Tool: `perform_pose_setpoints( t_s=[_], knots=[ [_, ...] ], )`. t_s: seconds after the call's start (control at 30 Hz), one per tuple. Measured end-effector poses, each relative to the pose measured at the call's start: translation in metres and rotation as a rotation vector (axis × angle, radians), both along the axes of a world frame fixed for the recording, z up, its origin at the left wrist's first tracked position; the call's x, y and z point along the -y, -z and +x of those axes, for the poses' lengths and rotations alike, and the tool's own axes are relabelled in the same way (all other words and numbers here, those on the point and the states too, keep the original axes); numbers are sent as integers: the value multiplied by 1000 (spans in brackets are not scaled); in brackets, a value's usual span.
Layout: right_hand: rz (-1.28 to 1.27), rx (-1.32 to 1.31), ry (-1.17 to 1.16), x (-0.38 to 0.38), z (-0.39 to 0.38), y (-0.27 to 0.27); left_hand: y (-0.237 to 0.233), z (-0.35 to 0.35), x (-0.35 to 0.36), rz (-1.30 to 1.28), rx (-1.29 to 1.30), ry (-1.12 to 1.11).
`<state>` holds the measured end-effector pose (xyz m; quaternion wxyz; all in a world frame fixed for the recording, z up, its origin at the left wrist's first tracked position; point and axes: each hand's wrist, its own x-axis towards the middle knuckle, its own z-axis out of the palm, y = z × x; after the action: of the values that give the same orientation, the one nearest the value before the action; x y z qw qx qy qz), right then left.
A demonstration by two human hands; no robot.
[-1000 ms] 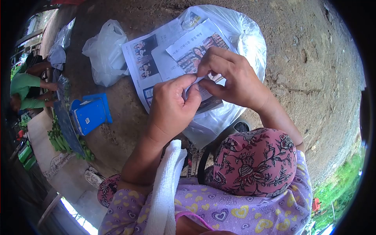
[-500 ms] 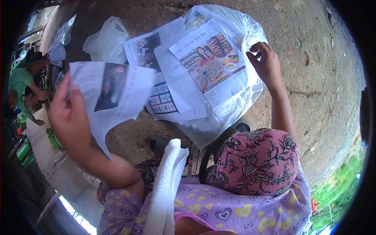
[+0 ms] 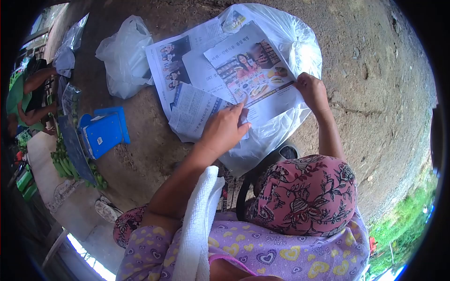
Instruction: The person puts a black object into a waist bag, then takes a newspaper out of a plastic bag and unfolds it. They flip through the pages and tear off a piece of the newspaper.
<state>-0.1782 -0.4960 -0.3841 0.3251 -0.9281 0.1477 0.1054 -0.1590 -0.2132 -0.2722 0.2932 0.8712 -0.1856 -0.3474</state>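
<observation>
Newspaper sheets (image 3: 199,110) overlap on a clear plastic bag (image 3: 300,54) that bulges above the knees. My left hand (image 3: 224,129) lies on the paper with its fingers stretched out, the index finger near a printed colour picture. At the right edge of the top sheet (image 3: 274,103), the fingers of my right hand (image 3: 311,92) are pressed together on the paper. Part of the lower sheets is hidden under the upper ones and my left hand.
A white plastic bag (image 3: 125,61) lies on the ground at the upper left. Below it are a blue scale-like object (image 3: 101,133) and green bananas (image 3: 65,164). Another person in green (image 3: 19,100) is at the far left. A white towel (image 3: 197,220) hangs in front.
My left hand has moved right from the left side, and the sheet it held now lies over the pile. My right hand has lowered to the sheet's edge. The blue object has come into view.
</observation>
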Motion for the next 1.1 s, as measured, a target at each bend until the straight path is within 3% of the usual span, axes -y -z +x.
perform_pose_setpoints(
  t_s=[0.07,0.13,0.2,0.33,0.47,0.77,0.9,0.97,1.0,1.1],
  knots=[
    [60,4,62,4,1,-1,5,9,-6,35,56,-79],
    [466,8,221,16,-3,17,23,18,-17,33,196,-175],
    [848,8,362,20,-5,21,49,25,-30,-113,90,-431],
    [1209,-51,498,29,-9,29,59,38,-37,-317,-239,-764],
    [1324,-123,535,30,-14,25,54,35,-28,-577,-499,-951],
    [1375,-22,564,34,-12,28,70,37,-22,-511,-226,-786],
    [1115,44,504,40,-8,45,85,40,-39,-248,122,-557],
    [976,63,508,43,-4,51,85,39,-46,-192,188,-566],
    [687,19,404,41,3,47,83,39,-47,-164,220,-569],
    [-410,362,61,24,7,17,80,38,-47,-204,102,-635]
  ],
)
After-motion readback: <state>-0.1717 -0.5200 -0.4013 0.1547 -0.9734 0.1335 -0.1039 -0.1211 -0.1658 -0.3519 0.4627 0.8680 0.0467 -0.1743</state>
